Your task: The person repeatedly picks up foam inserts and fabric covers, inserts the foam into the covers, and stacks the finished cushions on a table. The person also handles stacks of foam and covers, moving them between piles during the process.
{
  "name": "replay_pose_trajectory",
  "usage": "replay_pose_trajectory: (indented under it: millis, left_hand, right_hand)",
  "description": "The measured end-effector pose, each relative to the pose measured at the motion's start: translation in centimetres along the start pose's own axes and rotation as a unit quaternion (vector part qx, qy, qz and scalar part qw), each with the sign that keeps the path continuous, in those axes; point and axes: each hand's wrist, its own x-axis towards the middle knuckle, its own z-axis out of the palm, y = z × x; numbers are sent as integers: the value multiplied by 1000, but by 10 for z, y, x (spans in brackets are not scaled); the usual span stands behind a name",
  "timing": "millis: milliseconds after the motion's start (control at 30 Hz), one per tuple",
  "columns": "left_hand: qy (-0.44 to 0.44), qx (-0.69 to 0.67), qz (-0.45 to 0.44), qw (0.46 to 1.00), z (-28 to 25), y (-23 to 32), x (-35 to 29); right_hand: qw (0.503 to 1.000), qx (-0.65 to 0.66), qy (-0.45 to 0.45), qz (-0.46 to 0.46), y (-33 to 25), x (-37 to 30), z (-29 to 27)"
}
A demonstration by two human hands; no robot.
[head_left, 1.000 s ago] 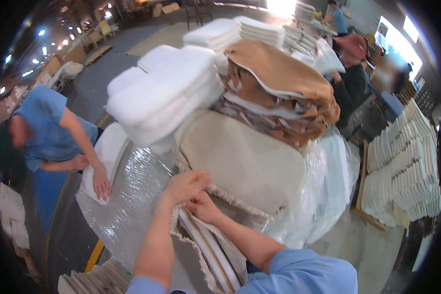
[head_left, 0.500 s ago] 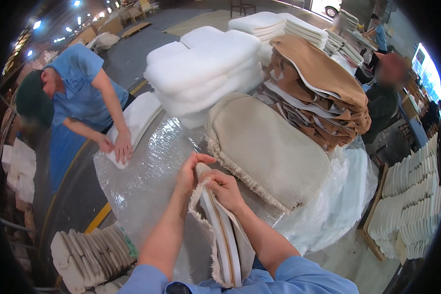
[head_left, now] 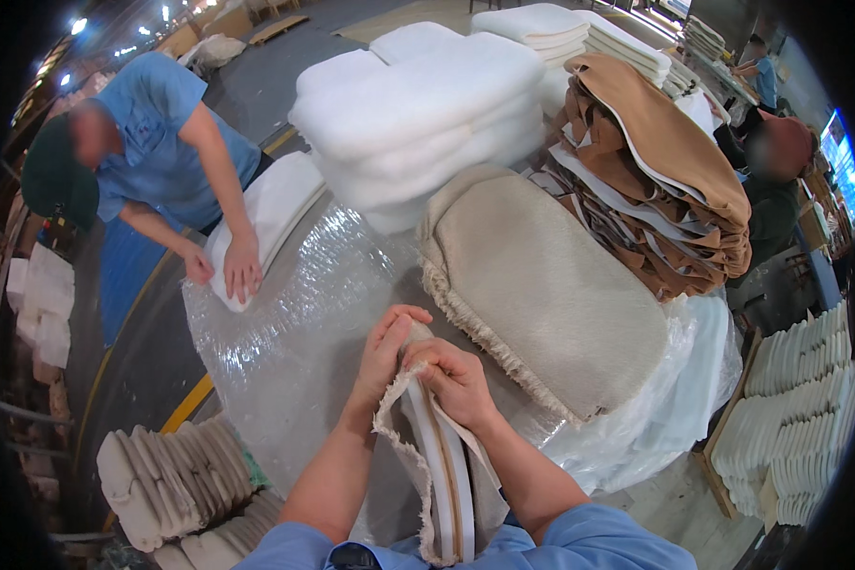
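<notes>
A beige fabric cushion cover (head_left: 405, 423) with frayed edges stands on its side against my body. Between its flaps shows a white padded edge (head_left: 461, 484) with a brown strip along it. My left hand (head_left: 382, 356) wraps round the cover's far tip, fingers bent over it. Close beside it, my right hand (head_left: 451, 373) grips the cloth edge near that same tip, thumb and fingers pressed together. A stack of beige cover pieces (head_left: 551, 290) with a fringed side lies just right of my hands.
Plastic-wrapped worktable (head_left: 280, 366) underneath. White padding stack (head_left: 413, 104) behind; brown fabric pile (head_left: 670, 142) at far right. A co-worker (head_left: 166, 123) on the left presses a white pad (head_left: 280, 195). Finished-looking beige cushions (head_left: 176, 475) stand lower left, pale pads (head_left: 788, 408) on the right.
The view has shifted slightly. My left fingers have drawn closer round the tip, and my right hand still grips the cloth. The co-worker's hands stay on the white pad.
</notes>
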Motion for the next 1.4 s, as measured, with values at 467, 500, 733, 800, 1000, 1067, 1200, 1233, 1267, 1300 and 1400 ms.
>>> replay_pose_trajectory:
  millis: [467, 500, 733, 800, 1000, 1067, 1200, 1233, 1267, 1300, 1400]
  left_hand:
    - [17, 63, -34, 997, -2, -2, 8]
    - [15, 53, -57, 997, -3, -2, 6]
    - [43, 134, -29, 990, -9, 14, -11]
    - [77, 114, -78, 987, 1, 16, -17]
    - [103, 162, 52, 980, -92, -6, -5]
    - [188, 117, 40, 974, -126, -6, -14]
    - [200, 105, 90, 970, -122, -15, -56]
    - [198, 107, 66, 972, -115, -10, -66]
    - [198, 183, 133, 954, -121, -10, -79]
    - [222, 151, 126, 955, -125, -10, -90]
    - [247, -39, 4, 968, -154, -7, -145]
  right_hand:
    - [997, -60, 36, -10, -4, -4, 4]
    - [997, -73, 23, 14, 1, -3, 2]
    - [949, 274, 68, 142, -13, -22, -19]
    - [966, 203, 73, 143, -14, -61, -46]
    - [929, 37, 87, 357, -46, -255, -60]
    - [947, 27, 121, 297, -55, -289, -48]
    - [912, 171, 259, 269, -78, -268, -40]
    - [905, 170, 295, 255, -72, -262, -47]
    - [901, 174, 318, 239, -63, -256, -56]
    - [895, 180, 340, 226, -55, -252, -62]
    - [909, 170, 342, 166, -69, -232, -69]
